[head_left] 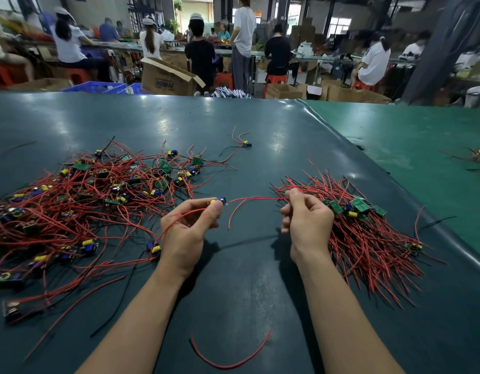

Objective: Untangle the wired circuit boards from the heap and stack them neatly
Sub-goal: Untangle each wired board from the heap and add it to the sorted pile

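**Okay, one board out of the tangle, wire pulled straight**

So my left hand (pixel 189 228) has its grip curled round a small circuit board (pixel 219 201) with a yellow and blue part on it, pinched at the fingertips just above the tabletop (pixel 247 279). My right hand (pixel 305 215) is pinching the far end of that board's red wire (pixel 256 198), fingers curled in, so the wire runs taut between the two hands. The messy heap (pixel 85 195) of boards and red wires sprawls across the left side, touching my left wrist. The tidy stack (pixel 363 225) sits right behind my right hand, green boards bunched together and wires fanned out. One loose red wire (pixel 228 354) lies curved between my forearms.
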Available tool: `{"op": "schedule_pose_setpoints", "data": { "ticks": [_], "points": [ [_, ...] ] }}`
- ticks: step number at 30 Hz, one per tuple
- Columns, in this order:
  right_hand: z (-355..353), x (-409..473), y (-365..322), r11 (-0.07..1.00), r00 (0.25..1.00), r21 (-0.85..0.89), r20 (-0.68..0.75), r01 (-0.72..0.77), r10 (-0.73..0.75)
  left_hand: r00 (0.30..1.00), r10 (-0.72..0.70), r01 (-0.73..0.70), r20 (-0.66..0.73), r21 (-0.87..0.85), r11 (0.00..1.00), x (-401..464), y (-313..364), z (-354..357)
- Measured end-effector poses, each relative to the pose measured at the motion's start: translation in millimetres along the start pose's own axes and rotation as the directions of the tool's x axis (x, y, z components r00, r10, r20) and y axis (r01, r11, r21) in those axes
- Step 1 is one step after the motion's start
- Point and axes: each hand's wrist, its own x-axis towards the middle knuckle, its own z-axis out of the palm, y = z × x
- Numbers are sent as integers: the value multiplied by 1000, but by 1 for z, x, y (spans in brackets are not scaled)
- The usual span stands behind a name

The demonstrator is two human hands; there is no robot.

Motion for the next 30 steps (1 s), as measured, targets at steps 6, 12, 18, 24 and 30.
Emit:
{"op": "schedule_pose_setpoints", "data": {
  "ticks": [6, 12, 18, 24, 30],
  "points": [
    [1, -3, 11, 879, 977, -430, 143, 207, -160, 990, -135, 123, -47, -202, 972, 6, -2, -2],
    [2, -9, 4, 937, 951, -348, 299, 31, 79, 960, -273, 277, 56, -312, 909, 6, 1, 2],
    [12, -31, 2, 952, 689, -265, 662, -156, 297, 934, -245, 292, 259, -163, 942, 1, -3, 6],
    [12, -29, 1, 969, 728, -95, 644, -230, 236, 899, -265, 309, 348, -75, 948, -4, -2, 6],
    [14, -29, 4, 984, 818, -108, 547, -141, 177, 905, -240, 255, 351, 5, 967, -4, -2, 7]
  ]
}}
